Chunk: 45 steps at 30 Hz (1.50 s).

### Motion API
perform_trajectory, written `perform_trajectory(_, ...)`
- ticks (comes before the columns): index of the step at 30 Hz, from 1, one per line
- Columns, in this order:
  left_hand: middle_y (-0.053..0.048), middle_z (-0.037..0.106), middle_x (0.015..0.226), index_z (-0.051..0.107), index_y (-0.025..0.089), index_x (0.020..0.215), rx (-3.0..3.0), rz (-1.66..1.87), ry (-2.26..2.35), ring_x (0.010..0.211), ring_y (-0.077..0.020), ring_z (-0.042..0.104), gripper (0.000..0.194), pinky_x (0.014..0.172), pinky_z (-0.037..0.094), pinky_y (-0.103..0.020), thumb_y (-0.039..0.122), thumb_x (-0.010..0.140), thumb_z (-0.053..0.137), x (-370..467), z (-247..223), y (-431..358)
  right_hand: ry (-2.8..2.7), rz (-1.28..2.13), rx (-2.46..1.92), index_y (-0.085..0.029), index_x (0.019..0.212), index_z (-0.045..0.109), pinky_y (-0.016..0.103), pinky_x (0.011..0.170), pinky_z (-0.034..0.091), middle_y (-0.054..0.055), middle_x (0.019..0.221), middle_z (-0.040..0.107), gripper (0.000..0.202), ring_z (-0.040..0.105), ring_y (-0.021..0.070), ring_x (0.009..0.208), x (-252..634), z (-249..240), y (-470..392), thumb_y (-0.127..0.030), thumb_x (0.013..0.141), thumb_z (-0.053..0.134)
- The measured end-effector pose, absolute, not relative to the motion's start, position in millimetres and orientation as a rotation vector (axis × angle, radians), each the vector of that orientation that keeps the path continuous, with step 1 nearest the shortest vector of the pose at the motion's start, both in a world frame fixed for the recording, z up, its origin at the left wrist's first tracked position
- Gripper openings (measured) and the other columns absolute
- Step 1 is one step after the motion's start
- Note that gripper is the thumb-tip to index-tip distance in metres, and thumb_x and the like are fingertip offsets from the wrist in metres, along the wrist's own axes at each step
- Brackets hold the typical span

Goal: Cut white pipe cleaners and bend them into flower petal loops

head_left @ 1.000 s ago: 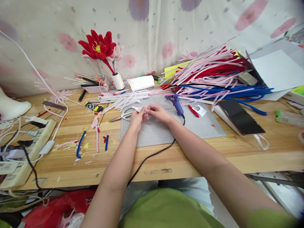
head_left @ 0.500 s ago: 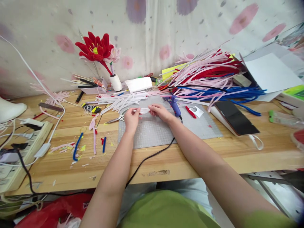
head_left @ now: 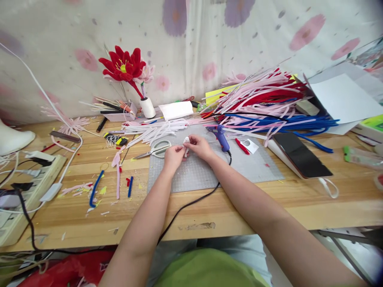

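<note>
cream power strip (head_left: 58, 162) at the left end of the table, cables attached. right of it, on bare wood: a bent blue strip (head_left: 95, 189) among pink and yellow scraps, then a flat pink strip (head_left: 118, 181). at the far side, a red flower (head_left: 124, 65) stands in a white holder (head_left: 147, 107). scissors (head_left: 160, 149) lie with blades pointing left and handles over the left edge of the grey cutting mat (head_left: 185, 179). left hand (head_left: 174, 158), just right of the scissors: thumb and fingers closed on a small white piece (head_left: 186, 140). the piece is above the mat, between the hands. right hand (head_left: 200, 146): fingertips closed on the same piece, close against the left. change noted: half a second ago the piece was stretched level between well-parted hands; it is now bunched, its upper end pointing up. judged effect: the piece is being shaped or folded at close grip; exact form too small to confirm. right of the hands, a purple glue gun (head_left: 221, 137) rests on the mat, untouched, then a red item (head_left: 242, 146) and, near the right end, a dark phone (head_left: 302, 155).
</note>
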<state>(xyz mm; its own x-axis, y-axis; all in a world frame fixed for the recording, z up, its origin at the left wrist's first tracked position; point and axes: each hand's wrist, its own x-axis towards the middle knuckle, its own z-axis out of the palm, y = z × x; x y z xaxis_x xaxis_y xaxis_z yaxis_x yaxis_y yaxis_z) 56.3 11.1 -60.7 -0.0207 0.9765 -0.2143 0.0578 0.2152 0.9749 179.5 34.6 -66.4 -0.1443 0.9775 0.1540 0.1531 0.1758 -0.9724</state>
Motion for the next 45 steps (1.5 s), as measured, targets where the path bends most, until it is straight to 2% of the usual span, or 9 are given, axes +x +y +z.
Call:
perform_trajectory(6, 0.000, 0.061, 0.055, 0.063, 0.016, 0.060, 1.098, 1.076, 1.395, 0.050, -0.0126, 0.056, 0.013, 0.050, 0.046, -0.025, 0.025, 0.068, 0.059, 52, -61, 13, -1.372, 1.289, -1.030, -0.018, 0.071, 0.050, 0.025, 0.055, 0.040, -0.003, 0.063, 0.055, 0.028, 0.049, 0.0108, 0.057, 178, -66, 34, -0.038, 0.059, 0.065)
perform_trajectory(10, 0.000, 0.058, 0.052, 0.061, 0.017, 0.054, 1.180, 1.068, 1.463, 0.051, -0.0120, 0.054, 0.015, 0.053, 0.043, -0.023, 0.025, 0.067, 0.060, 52, -61, 13, -1.330, 1.432, -0.983, -0.019, 0.070, 0.046, 0.025, 0.053, 0.042, -0.003, 0.063, 0.055, 0.022, 0.053, 0.0114, 0.054, 176, -63, 31, -0.029, 0.058, 0.061)
perform_trajectory(15, -0.001, 0.058, 0.053, 0.061, 0.018, 0.053, 1.353, 1.069, 1.596, 0.059, -0.0139, 0.054, 0.013, 0.057, 0.040, -0.023, 0.023, 0.065, 0.061, 51, -62, 12, -1.369, 1.217, -1.171, -0.020, 0.068, 0.043, 0.024, 0.051, 0.038, -0.006, 0.057, 0.047, 0.013, 0.046, 0.0101, 0.052, 171, -64, 31, -0.019, 0.058, 0.051)
perform_trajectory(22, 0.000, 0.058, 0.053, 0.060, 0.021, 0.054, 1.440, 1.034, 1.701, 0.064, -0.0160, 0.056, 0.012, 0.059, 0.038, -0.024, 0.023, 0.066, 0.058, 48, -57, 10, -1.511, 0.981, -1.318, -0.019, 0.066, 0.044, 0.024, 0.054, 0.030, -0.006, 0.057, 0.044, 0.011, 0.039, 0.0100, 0.056, 170, -64, 31, -0.020, 0.058, 0.052)
perform_trajectory(29, -0.002, 0.063, 0.063, 0.062, 0.021, 0.062, 1.564, 1.000, 1.780, 0.067, -0.0165, 0.059, 0.012, 0.064, 0.039, -0.025, 0.027, 0.071, 0.057, 46, -54, 9, -1.488, 1.007, -1.267, -0.019, 0.068, 0.044, 0.024, 0.056, 0.031, -0.005, 0.059, 0.045, 0.012, 0.039, 0.0097, 0.057, 171, -66, 33, -0.021, 0.061, 0.054)
perform_trajectory(35, -0.002, 0.063, 0.059, 0.061, 0.020, 0.065, 1.529, 0.909, 1.651, 0.061, -0.0159, 0.058, 0.009, 0.061, 0.041, -0.024, 0.027, 0.070, 0.058, 43, -55, 15, -1.441, 1.153, -1.066, -0.019, 0.074, 0.046, 0.025, 0.059, 0.039, -0.003, 0.068, 0.053, 0.016, 0.049, 0.0102, 0.060, 168, -69, 35, -0.026, 0.063, 0.056)
perform_trajectory(40, -0.002, 0.062, 0.056, 0.062, 0.018, 0.067, 1.431, 0.986, 1.580, 0.059, -0.0158, 0.058, 0.011, 0.062, 0.044, -0.025, 0.029, 0.068, 0.063, 41, -59, 16, -1.567, 1.107, -1.035, -0.019, 0.079, 0.049, 0.024, 0.058, 0.041, -0.002, 0.073, 0.056, 0.014, 0.051, 0.0105, 0.061, 164, -73, 36, -0.023, 0.067, 0.053)
perform_trajectory(45, -0.003, 0.065, 0.062, 0.064, 0.018, 0.077, 1.568, 0.920, 1.735, 0.061, -0.0155, 0.060, 0.014, 0.065, 0.045, -0.026, 0.029, 0.074, 0.056, 44, -57, 13, -1.581, 0.926, -1.153, -0.019, 0.078, 0.050, 0.024, 0.059, 0.039, -0.003, 0.069, 0.056, 0.014, 0.050, 0.0108, 0.061, 162, -73, 37, -0.017, 0.064, 0.051)
